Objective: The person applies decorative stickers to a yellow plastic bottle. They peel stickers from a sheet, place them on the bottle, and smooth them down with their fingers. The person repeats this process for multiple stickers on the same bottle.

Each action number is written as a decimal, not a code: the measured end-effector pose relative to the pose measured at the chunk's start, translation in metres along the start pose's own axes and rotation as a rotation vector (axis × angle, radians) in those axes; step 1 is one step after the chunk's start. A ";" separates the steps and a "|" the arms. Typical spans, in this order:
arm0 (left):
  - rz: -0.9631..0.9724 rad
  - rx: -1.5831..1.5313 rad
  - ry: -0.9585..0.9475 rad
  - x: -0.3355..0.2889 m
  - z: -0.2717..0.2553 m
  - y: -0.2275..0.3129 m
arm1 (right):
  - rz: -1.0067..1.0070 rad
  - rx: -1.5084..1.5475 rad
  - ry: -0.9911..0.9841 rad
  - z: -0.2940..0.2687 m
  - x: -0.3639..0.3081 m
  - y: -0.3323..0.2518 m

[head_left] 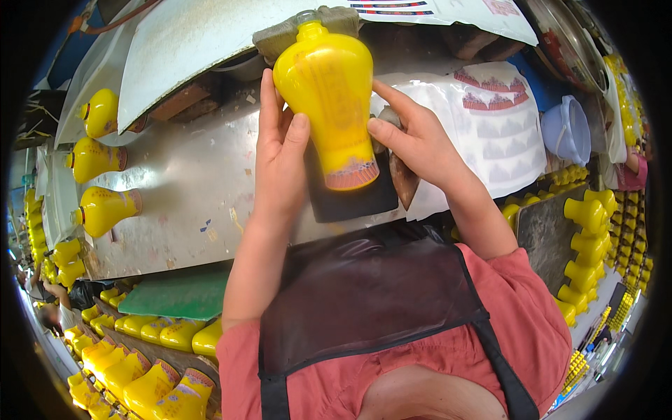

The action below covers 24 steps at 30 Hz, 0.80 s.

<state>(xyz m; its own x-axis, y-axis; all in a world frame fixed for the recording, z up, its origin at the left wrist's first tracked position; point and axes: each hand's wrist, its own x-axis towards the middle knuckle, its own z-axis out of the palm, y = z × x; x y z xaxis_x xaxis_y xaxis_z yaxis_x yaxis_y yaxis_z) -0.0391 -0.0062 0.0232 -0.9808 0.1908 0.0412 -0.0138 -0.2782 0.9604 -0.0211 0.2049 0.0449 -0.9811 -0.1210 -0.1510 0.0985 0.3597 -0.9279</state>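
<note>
A glossy yellow bottle-shaped vase (325, 77) lies between my two hands, its narrow neck pointing away from me. Faint reddish marking runs down its body, and a pink and blue patterned band circles its base. My left hand (278, 143) presses on the vase's left side with thumb and fingers. On the other side, my right hand (413, 133) grips it with the thumb on the lower body. The neck rests on a folded grey cloth (271, 43). A dark pad (350, 204) sits below the base, and a brown pointed piece (402, 178) lies beneath my right hand.
White decal sheets (507, 136) cover the right of the metal table (178, 224). Three yellow vases (105, 210) lie along the left edge. A pale blue bucket (567, 129) stands at the right. Boards with several yellow vases (150, 388) flank me. A person's arm shows far left.
</note>
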 end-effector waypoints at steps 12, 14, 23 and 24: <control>0.017 -0.020 -0.048 -0.003 0.000 -0.009 | 0.026 0.040 -0.014 0.003 -0.004 0.003; 0.004 -0.029 -0.049 -0.003 0.002 -0.010 | 0.021 0.024 -0.009 0.004 -0.003 0.005; 0.028 0.040 -0.093 -0.004 -0.002 -0.010 | 0.014 0.042 0.006 0.009 0.000 0.015; 0.037 0.044 -0.100 -0.004 -0.003 -0.011 | 0.026 0.041 -0.002 0.010 0.001 0.015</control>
<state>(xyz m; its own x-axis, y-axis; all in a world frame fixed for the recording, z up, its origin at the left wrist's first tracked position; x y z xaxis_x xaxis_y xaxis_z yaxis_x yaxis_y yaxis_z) -0.0352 -0.0065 0.0121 -0.9560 0.2749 0.1024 0.0331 -0.2459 0.9687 -0.0187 0.2014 0.0276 -0.9779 -0.1138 -0.1755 0.1304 0.3244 -0.9369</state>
